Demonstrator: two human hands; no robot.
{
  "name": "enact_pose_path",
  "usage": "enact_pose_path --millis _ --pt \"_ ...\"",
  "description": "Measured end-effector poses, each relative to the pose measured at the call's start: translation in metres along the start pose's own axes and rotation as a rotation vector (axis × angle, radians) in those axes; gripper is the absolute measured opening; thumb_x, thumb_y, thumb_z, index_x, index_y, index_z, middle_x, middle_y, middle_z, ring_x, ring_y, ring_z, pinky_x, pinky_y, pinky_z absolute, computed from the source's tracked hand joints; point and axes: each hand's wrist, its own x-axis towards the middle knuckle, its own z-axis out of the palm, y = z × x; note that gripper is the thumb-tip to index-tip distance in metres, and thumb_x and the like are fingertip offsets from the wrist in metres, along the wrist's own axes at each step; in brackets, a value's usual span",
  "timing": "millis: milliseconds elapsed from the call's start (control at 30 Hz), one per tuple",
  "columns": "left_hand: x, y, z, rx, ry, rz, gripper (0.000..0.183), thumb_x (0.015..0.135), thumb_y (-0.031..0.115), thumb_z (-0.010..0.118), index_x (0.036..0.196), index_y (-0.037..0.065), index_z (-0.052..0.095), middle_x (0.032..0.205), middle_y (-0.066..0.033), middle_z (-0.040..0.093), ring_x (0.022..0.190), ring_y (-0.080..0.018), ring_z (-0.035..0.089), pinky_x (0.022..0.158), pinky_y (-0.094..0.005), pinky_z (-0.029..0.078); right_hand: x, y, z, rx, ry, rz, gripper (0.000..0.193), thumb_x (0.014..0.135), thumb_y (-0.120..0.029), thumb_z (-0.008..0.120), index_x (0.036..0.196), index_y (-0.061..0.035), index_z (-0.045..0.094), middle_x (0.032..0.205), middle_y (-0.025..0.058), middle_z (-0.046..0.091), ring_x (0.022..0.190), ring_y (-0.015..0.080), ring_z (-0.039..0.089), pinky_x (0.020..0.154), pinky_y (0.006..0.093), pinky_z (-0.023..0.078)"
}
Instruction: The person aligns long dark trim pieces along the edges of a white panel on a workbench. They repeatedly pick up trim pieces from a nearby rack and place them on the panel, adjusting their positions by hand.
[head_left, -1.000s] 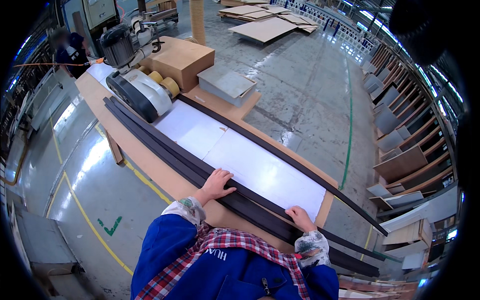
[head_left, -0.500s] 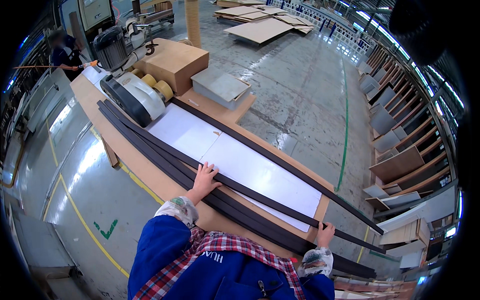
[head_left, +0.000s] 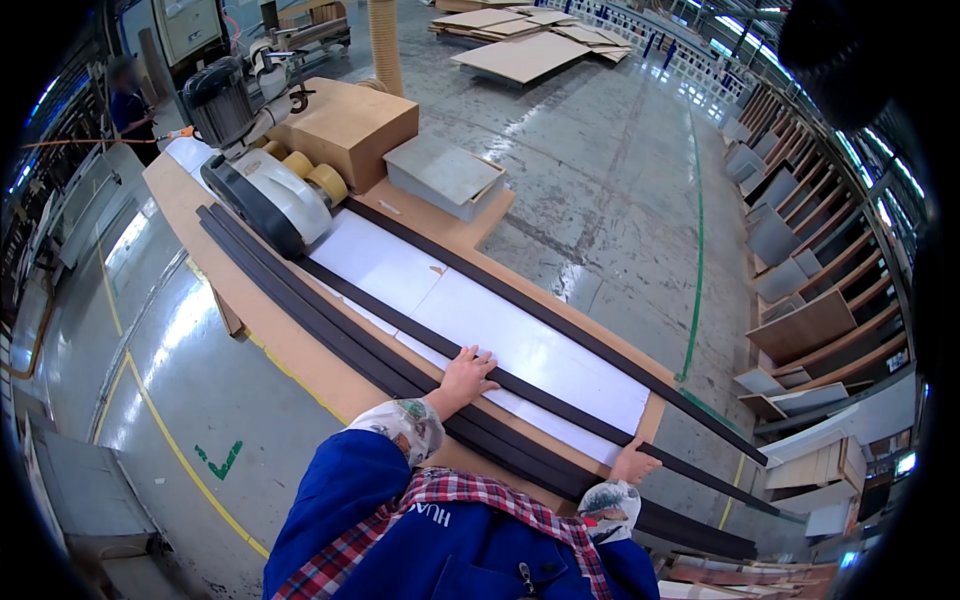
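Observation:
A long dark brown strip [head_left: 552,402] crosses the white work surface [head_left: 480,315] at a slant, its far left end beside the machine. My left hand [head_left: 467,378] is closed over the strip near its middle, fingers on the far edge. Further right, my right hand [head_left: 634,463] grips the same strip near the right end of the board, and the strip runs on past the board's end. Several similar dark strips [head_left: 330,330] lie bundled along the near side, partly hidden by my left arm. Another dark strip [head_left: 530,302] lies along the far side of the white surface.
A machine with a motor [head_left: 215,100] and yellow rollers [head_left: 325,182] stands at the left end of the bench, beside a brown box [head_left: 350,125] and a grey box [head_left: 440,180]. Racks of panels [head_left: 800,325] line the right. A co-worker [head_left: 130,110] stands far left.
The held strip has moved away from the near bundle onto the white surface. My left hand has slid right along with it; my right hand has shifted slightly left. The co-worker stands more upright.

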Motion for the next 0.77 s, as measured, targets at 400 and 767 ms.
enact_pose_path --millis 400,767 --pt "0.016 -0.002 0.038 0.061 0.112 0.167 0.050 0.079 0.041 0.062 0.115 0.007 0.055 0.126 -0.0118 0.049 0.122 -0.0334 0.039 0.104 -0.0443 0.029 -0.008 -0.016 -0.016 -0.005 -0.040 0.076 0.097 0.078 -0.056 0.050 0.135 0.0127 0.012 0.127 0.0250 0.044 0.115 0.0375 0.047 0.095 0.0555 0.030" --pt "0.018 -0.006 0.041 -0.060 0.208 0.213 0.047 0.080 0.036 0.064 0.115 0.007 0.054 0.128 -0.0126 0.047 0.125 -0.0326 0.036 0.107 -0.0430 0.025 -0.008 -0.016 -0.017 0.004 -0.064 0.077 0.097 0.080 -0.054 0.049 0.135 0.0143 0.007 0.124 0.0254 0.047 0.113 0.0379 0.048 0.096 0.0554 0.031"
